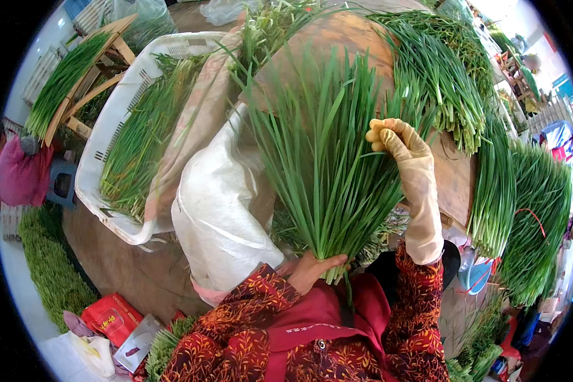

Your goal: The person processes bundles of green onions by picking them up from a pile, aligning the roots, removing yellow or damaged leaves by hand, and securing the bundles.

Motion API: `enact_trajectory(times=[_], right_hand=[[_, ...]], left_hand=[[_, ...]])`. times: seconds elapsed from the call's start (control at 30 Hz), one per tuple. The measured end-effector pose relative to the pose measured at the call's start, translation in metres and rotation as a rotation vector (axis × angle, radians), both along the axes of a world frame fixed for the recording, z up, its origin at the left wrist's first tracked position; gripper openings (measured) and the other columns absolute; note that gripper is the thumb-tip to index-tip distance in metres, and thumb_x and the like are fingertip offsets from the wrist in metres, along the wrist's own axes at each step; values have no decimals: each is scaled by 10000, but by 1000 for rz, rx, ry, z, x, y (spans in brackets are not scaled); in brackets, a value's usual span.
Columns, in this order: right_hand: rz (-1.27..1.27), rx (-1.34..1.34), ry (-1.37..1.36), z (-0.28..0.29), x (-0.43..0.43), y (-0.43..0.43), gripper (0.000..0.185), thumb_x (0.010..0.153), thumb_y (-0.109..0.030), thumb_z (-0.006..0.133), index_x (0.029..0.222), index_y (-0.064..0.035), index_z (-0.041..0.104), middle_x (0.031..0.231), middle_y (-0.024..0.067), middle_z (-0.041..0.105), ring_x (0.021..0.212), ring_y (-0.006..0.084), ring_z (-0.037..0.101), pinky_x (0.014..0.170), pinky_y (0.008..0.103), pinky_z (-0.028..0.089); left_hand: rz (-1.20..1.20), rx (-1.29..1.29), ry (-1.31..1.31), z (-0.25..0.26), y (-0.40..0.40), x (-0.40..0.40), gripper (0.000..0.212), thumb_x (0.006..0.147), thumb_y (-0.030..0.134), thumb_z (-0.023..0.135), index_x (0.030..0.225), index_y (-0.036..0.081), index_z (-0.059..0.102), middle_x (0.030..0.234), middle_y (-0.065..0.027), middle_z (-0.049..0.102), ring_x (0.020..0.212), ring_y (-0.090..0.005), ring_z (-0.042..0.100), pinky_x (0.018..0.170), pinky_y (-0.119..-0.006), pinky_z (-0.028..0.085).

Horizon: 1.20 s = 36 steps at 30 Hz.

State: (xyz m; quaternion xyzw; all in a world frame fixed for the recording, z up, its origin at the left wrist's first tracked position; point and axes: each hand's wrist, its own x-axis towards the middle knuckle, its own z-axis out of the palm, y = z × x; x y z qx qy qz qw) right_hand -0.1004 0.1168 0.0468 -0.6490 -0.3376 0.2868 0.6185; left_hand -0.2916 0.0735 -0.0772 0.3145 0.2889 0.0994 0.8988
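My bare left hand (310,272) grips a large bunch of garlic chives (324,191) by its pale cut ends, low in front of my apron. The long green leaves fan upward and away from me. My right hand (403,138) wears a cream rubber glove and is raised at the bunch's right side. Its fingers are curled, with thumb and forefinger close together. Whether a leaf is pinched between them cannot be made out. Behind the leaves slopes a stained wooden board (453,167). White woven sacking (215,205) drapes to the left of the bunch.
A white plastic crate (88,167) on the left holds loose chives (138,143). Piled chives (439,76) lie on the board's far right, with a neat bundle (494,200) nearer me. A wooden stand (83,88) bears more. A light-blue bucket (475,278) sits low right.
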Motion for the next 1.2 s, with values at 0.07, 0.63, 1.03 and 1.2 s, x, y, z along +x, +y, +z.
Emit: enact_trajectory(times=[0.07, 0.63, 1.03, 1.2], right_hand=[[-73, 13, -407, 7, -7, 0, 160, 779, -18, 531, 932, -37, 574, 879, 43, 595, 855, 91, 530, 798, 218, 404], [421, -175, -864, -25, -71, 8, 156, 752, -26, 488, 880, -65, 569, 791, 85, 582, 614, 193, 560, 538, 266, 438], [155, -199, -287, -24, -37, -2, 270, 818, -24, 423, 1068, -82, 506, 916, 15, 573, 591, 64, 472, 596, 181, 421], [185, -191, -252, -23, -35, -1, 254, 820, -38, 434, 1061, -72, 510, 913, 11, 571, 590, 65, 475, 594, 181, 423]], left_hand=[[-1, 14, -5, 0, -1, 2, 266, 763, 154, 596, 966, -3, 525, 837, -76, 586, 717, -140, 565, 609, -255, 459], [-64, -201, -66, 5, -3, 2, 377, 813, 197, 519, 1110, -14, 420, 947, -121, 574, 838, -186, 566, 720, -300, 468], [-152, -179, -323, -1, 1, 1, 376, 864, 229, 405, 1161, 1, 369, 1070, -146, 509, 922, -232, 540, 719, -331, 475], [-140, -258, -300, 1, -2, 0, 424, 819, 203, 497, 1171, 8, 364, 1082, -140, 509, 907, -217, 544, 705, -321, 480]])
